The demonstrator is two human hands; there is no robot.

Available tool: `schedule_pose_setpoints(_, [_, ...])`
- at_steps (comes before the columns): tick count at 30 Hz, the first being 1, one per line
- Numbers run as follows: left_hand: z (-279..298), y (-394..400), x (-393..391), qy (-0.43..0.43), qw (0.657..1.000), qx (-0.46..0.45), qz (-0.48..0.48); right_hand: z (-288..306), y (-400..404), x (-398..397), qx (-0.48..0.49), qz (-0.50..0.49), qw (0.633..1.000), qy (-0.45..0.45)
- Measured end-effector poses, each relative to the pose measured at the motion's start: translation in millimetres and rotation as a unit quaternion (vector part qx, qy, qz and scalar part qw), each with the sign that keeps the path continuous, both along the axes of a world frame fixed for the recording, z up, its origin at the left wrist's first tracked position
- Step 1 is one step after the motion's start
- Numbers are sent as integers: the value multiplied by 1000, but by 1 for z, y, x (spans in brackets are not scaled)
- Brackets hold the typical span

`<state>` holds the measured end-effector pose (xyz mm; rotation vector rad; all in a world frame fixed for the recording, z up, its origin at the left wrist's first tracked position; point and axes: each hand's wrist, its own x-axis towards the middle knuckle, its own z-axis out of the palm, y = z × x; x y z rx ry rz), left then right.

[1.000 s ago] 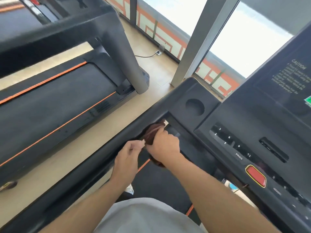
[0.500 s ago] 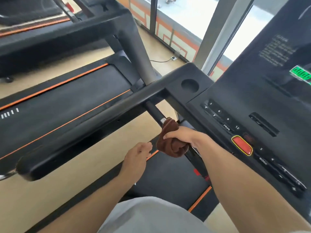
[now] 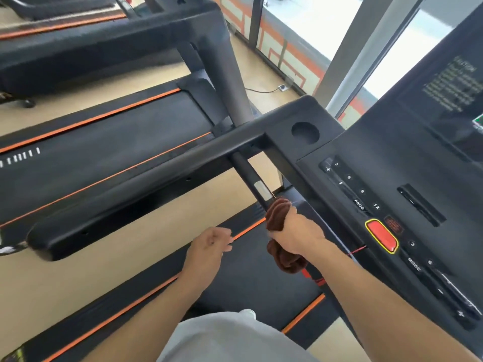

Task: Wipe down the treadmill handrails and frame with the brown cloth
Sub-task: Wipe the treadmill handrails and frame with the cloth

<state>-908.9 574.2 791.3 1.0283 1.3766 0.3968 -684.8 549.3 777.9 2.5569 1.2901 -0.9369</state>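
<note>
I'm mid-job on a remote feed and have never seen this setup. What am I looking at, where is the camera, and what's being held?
This is one view from a camera on the person's head, looking down at their bare arms. They stand on a treadmill; its console with the red stop button is on the right, the long side handrail on the left. The right hand grips a brown cloth wrapped around the thin black bar under the console. The left hand is loosely curled, holding nothing. More treadmills stand beyond.
</note>
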Motion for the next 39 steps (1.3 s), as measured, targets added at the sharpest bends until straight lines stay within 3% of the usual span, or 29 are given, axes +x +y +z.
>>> schedule_pose_setpoints(1, [-1, 9, -4, 1, 1000, -4, 13, 9, 8, -1, 30, 8, 999, 21])
schedule_pose_setpoints(3, [2, 29, -7, 3, 999, 1, 32, 25, 32, -2, 155, -88, 975, 132])
schedule_pose_setpoints(5, [5, 49, -7, 1, 999, 24, 39, 34, 66, -4, 263, -256, 886, 284])
schedule_pose_setpoints(6, [8, 60, -5, -4, 999, 36, 38, 34, 87, -6, 270, -323, 840, 342])
schedule_pose_setpoints(7, [11, 69, -4, -10, 998, 46, 36, 33, 107, -8, 257, -363, 813, 375])
schedule_pose_setpoints(8, [16, 79, -2, -18, 998, 55, 32, 31, 128, -10, 232, -376, 810, 386])
schedule_pose_setpoints(10, [24, 97, 2, -20, 997, 73, 16, 24, 166, -17, 207, -364, 817, 396])
schedule_pose_setpoints(15, [32, 129, 1, 1, 995, 101, -21, 7, 209, -18, 113, -298, 897, 306])
schedule_pose_setpoints(21, [28, 138, 14, 23, 992, 95, -81, 12, 172, -11, 115, -199, 931, 283])
schedule_pose_setpoints(27, [40, 125, 51, -3, 978, 124, -165, 28, 118, -14, 68, -21, 985, 158])
schedule_pose_setpoints(31, [40, 100, 68, -9, 973, 137, -187, 34, 60, -5, 14, 24, 996, 84])
schedule_pose_setpoints(34, [34, 69, 76, -3, 970, 143, -198, 41, -4, -3, -1, -16, 997, 78])
schedule_pose_setpoints(36, [35, 43, 80, -2, 966, 141, -218, 52, -46, -6, 62, -70, 988, 127])
schedule_pose_setpoints(39, [41, 1, 86, -46, 962, 110, -244, 75, -106, -20, 194, -221, 922, 250])
